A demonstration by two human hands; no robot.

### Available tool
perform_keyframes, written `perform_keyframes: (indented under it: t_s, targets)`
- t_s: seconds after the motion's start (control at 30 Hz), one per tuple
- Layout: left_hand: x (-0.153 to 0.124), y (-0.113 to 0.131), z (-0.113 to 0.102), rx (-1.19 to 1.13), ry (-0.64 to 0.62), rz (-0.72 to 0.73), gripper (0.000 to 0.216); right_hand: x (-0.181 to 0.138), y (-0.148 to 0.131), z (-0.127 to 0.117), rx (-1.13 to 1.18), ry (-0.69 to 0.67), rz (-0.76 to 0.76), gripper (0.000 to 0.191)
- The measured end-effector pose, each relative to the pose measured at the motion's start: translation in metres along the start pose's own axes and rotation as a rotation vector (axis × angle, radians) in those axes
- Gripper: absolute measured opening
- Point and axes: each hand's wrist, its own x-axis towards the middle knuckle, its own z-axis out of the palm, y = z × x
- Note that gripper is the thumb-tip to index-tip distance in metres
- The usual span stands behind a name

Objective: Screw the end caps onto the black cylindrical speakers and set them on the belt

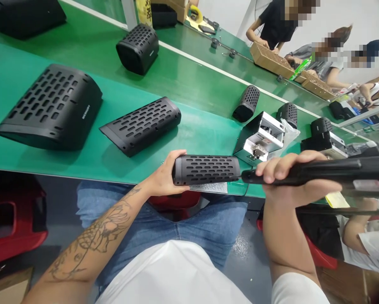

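A black housing (pixel 207 169) is held lengthwise along the near edge of the bench (pixel 205 133), its face pierced by rows of elongated slots and its left end enclosed in a grip. A black, cylindrical screwdriver (pixel 350 169), marked with a pale label, is held almost level to the right, in line with the housing. Its thin bit is pointed at the housing's right end, near the lower corner; whether a screw is engaged cannot be told.
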Motion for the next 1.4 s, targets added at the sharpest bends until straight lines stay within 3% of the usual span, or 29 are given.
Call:
perform_keyframes:
  t_s: [0.17, 0.37, 0.47, 0.7, 0.87, 1.07, 1.17, 1.27, 1.4]
  targets:
    - [0.001, 0.000, -0.001, -0.021, -0.021, -0.028, 0.129, -0.026, 0.001, 0.045, 0.089, -0.156, 0.031, 0.059]
    - [0.003, -0.002, 0.002, -0.050, -0.009, 0.012, 0.125, -0.023, 0.019, 0.066, 0.185, -0.191, 0.050, 0.050]
    - [0.004, -0.002, 0.003, -0.051, -0.016, 0.017, 0.126, -0.023, 0.019, 0.071, 0.219, -0.195, 0.063, 0.048]
    - [0.005, 0.002, 0.004, -0.021, -0.014, 0.017, 0.124, -0.023, 0.013, 0.076, 0.200, -0.372, 0.114, 0.047]
    - [0.006, 0.004, 0.003, -0.021, -0.018, 0.001, 0.124, -0.021, 0.016, 0.076, 0.161, -0.361, 0.145, 0.052]
    - [0.005, 0.004, 0.000, 0.002, -0.019, -0.012, 0.125, -0.027, 0.030, 0.070, 0.232, -0.409, 0.121, 0.038]
    - [0.002, 0.000, 0.002, 0.021, 0.005, -0.026, 0.128, -0.031, 0.030, 0.065, 0.189, -0.414, 0.122, 0.039]
    - [-0.001, -0.004, 0.006, 0.057, 0.058, -0.030, 0.130, -0.016, 0.024, 0.049, 0.125, -0.264, 0.082, 0.049]
    - [-0.006, -0.006, 0.010, 0.071, 0.071, -0.003, 0.130, 0.040, 0.036, -0.004, -0.137, 0.203, -0.123, 0.045]
